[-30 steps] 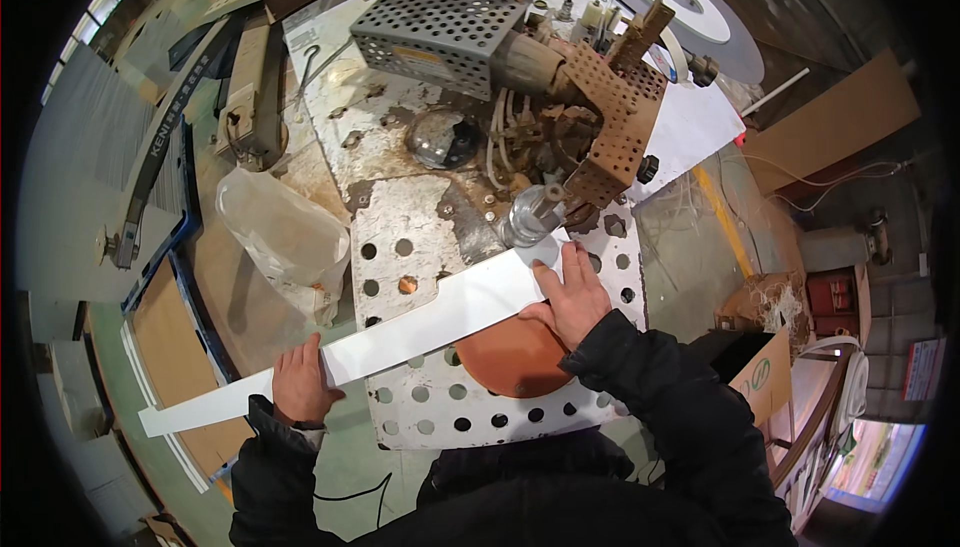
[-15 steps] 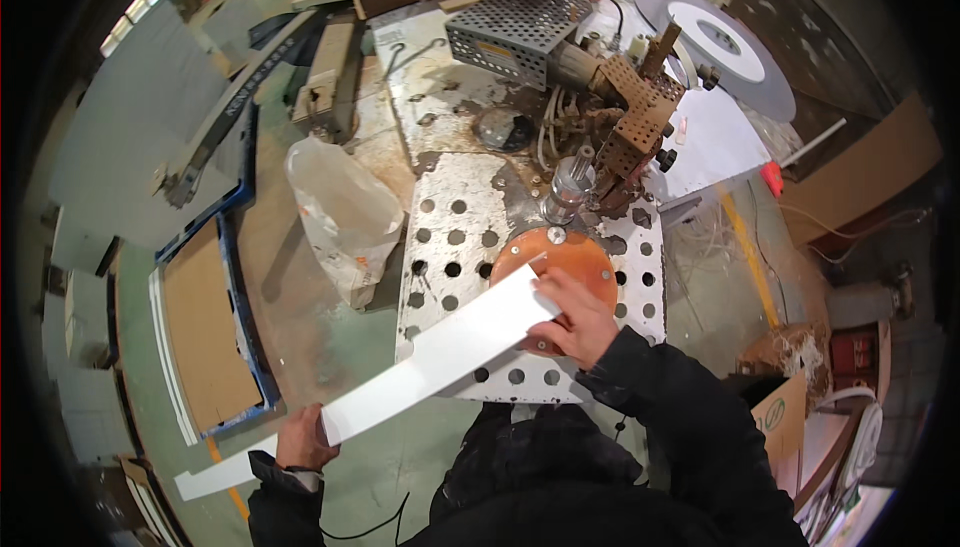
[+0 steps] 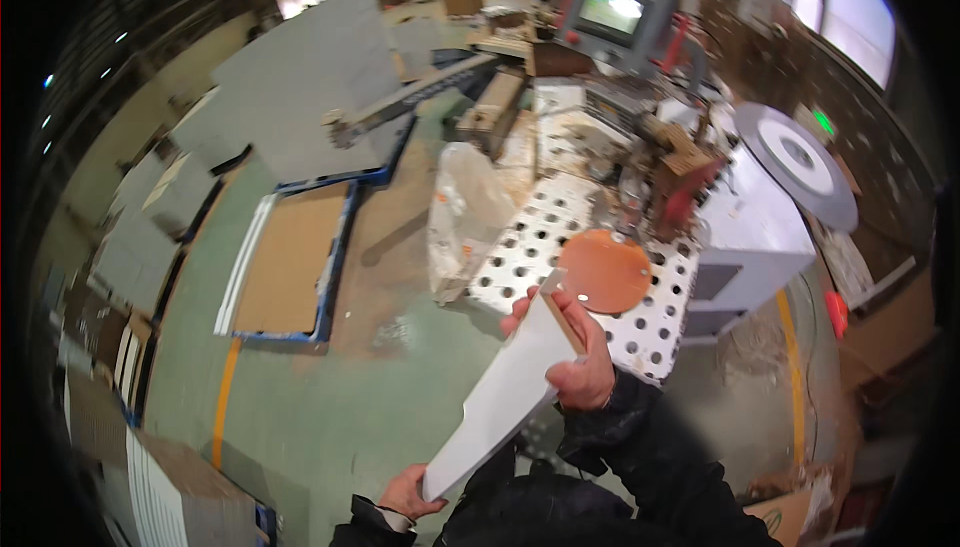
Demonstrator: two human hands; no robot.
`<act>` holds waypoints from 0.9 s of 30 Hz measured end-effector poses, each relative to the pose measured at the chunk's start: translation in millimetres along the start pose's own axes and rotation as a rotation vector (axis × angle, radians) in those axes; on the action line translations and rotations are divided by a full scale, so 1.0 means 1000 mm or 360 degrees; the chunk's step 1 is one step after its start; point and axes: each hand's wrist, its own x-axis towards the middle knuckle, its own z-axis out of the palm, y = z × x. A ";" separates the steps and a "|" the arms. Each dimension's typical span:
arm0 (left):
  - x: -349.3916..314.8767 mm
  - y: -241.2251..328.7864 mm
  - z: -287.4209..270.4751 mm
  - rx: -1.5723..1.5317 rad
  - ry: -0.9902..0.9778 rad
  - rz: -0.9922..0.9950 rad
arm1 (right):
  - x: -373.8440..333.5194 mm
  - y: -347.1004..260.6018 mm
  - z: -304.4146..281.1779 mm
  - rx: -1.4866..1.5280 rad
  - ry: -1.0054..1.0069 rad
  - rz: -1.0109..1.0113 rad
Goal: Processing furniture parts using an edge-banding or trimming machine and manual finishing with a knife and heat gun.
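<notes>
White and long, the board (image 3: 505, 392) runs on a slant from low left, near the person's body, up to the right toward the perforated table (image 3: 520, 247), held in the air clear of it. The left hand (image 3: 405, 495) grips its lower end, fingers curled under the edge. The right hand (image 3: 570, 352) is closed around its upper end, thumb on top, just short of the orange disc (image 3: 603, 270) that lies on the table. A clear plastic bag (image 3: 462, 212) sits at the table's left edge. Compared with 0.5 s ago, the board tilts more steeply, its upper end has left the disc, and the view has swung up across the workshop floor.
</notes>
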 end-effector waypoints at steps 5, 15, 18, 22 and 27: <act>-0.090 -0.055 0.036 -0.0039 0.0436 0.0006 | -0.016 0.036 0.110 0.0003 -0.0392 0.0207; -0.287 -0.157 0.057 -0.0947 0.1374 -0.0649 | -0.035 0.185 0.338 0.0527 -0.1613 0.0775; -0.354 -0.159 0.030 -0.1617 0.1258 -0.0329 | -0.089 0.228 0.432 0.0744 -0.1941 0.1123; -0.419 -0.183 0.039 -0.2060 0.1142 -0.0083 | -0.155 0.271 0.529 0.1080 -0.2112 0.1554; -0.463 -0.192 0.064 -0.2376 0.1441 -0.0029 | -0.220 0.335 0.591 0.1201 -0.2311 0.1824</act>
